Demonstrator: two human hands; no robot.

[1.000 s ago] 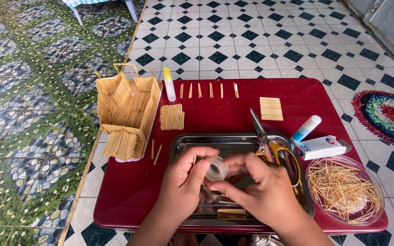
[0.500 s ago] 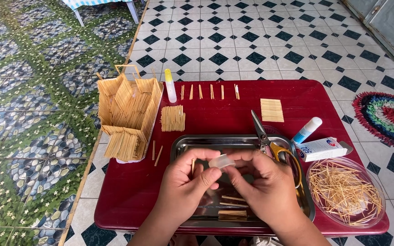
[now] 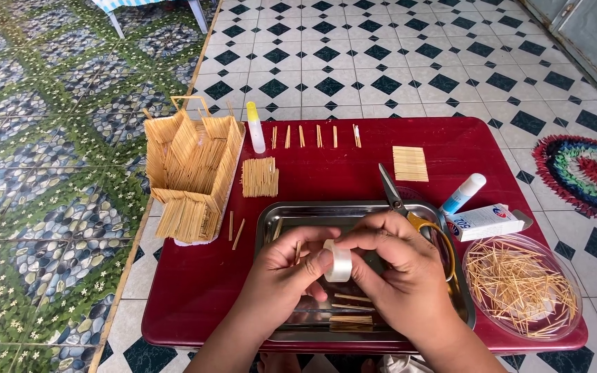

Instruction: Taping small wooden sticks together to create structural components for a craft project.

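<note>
Both of my hands hold a small roll of clear tape (image 3: 338,261) upright over a metal tray (image 3: 281,220). My left hand (image 3: 281,273) pinches the roll's left side with thumb and fingers. On the other side, my right hand (image 3: 402,269) wraps its fingers over the top and right of the roll. Short cut sticks (image 3: 349,318) lie in the tray beneath my hands. The tray rests on a low red table (image 3: 195,290).
A small house made of sticks (image 3: 191,173) stands at the table's left. Flat stick panels (image 3: 260,177) (image 3: 410,164), a glue bottle (image 3: 255,127), scissors (image 3: 402,204), a glue tube (image 3: 463,193), a small box (image 3: 485,221) and a clear bowl of toothpicks (image 3: 519,284) lie around. Tiled floor surrounds the table.
The roll has turned in my fingers, from lying flat between both hands to standing upright. My hands stay over the tray.
</note>
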